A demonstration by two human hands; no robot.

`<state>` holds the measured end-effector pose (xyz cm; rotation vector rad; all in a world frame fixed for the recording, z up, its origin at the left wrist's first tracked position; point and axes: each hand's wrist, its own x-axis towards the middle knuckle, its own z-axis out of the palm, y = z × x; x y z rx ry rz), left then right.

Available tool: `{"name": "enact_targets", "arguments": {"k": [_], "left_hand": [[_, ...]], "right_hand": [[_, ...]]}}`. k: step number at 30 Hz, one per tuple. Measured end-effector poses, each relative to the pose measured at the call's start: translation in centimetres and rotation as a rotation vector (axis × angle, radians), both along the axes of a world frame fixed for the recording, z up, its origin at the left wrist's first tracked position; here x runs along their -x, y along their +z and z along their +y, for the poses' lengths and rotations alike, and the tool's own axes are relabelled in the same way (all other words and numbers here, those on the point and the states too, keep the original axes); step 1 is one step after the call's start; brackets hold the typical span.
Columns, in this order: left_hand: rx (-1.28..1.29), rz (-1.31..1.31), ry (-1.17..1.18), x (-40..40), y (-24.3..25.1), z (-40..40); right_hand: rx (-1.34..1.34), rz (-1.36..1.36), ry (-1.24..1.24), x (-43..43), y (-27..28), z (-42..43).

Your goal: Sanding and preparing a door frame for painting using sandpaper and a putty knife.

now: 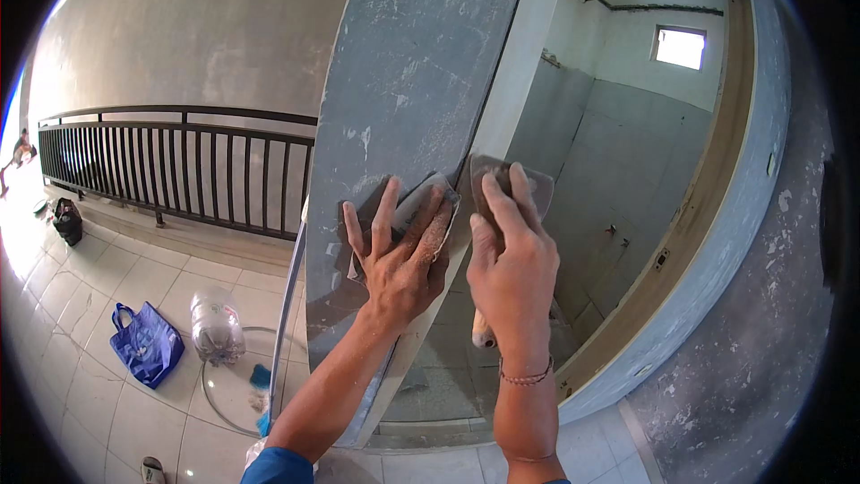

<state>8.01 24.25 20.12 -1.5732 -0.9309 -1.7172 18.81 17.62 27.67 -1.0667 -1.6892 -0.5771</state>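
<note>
My left hand (400, 269) lies with spread fingers on a folded sheet of sandpaper (408, 216), pressing it to the scuffed grey wall (416, 74) beside a doorway. Pale dust coats its fingers. In my right hand (514, 255) is a scraper (543, 189) with a broad flat blade. Its wooden handle (482, 333) shows below the palm, and my fingertips rest on the blade. The blade is held in front of the pale door frame (517, 87), to the right of the sandpaper; whether it touches the frame I cannot tell.
A broom or brush pole (289, 296) leans at the wall's left edge. On the tiles lie a blue bag (148, 344), a large plastic bottle (216, 326) and a hose (205, 393). Behind them runs a black railing (181, 168). A person (23, 148) is far left.
</note>
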Motion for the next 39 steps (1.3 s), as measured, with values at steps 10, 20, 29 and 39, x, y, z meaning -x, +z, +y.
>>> {"name": "enact_targets", "arguments": {"k": [10, 20, 29, 39], "left_hand": [[-0.021, -0.014, -0.007, -0.2, 0.2, 0.3], [-0.024, -0.001, -0.037, -0.2, 0.0, 0.4], [-0.015, 0.008, -0.009, -0.2, 0.1, 0.2], [-0.026, 0.004, -0.007, -0.3, 0.3, 0.1]], "right_hand": [[-0.008, 0.012, -0.025, -0.1, 0.1, 0.0], [-0.093, -0.093, 0.024, -2.0, 0.2, 1.2], [-0.138, -0.162, -0.035, -1.4, 1.2, 1.6], [-0.044, -0.035, -0.009, -0.7, 0.8, 0.5]]}}
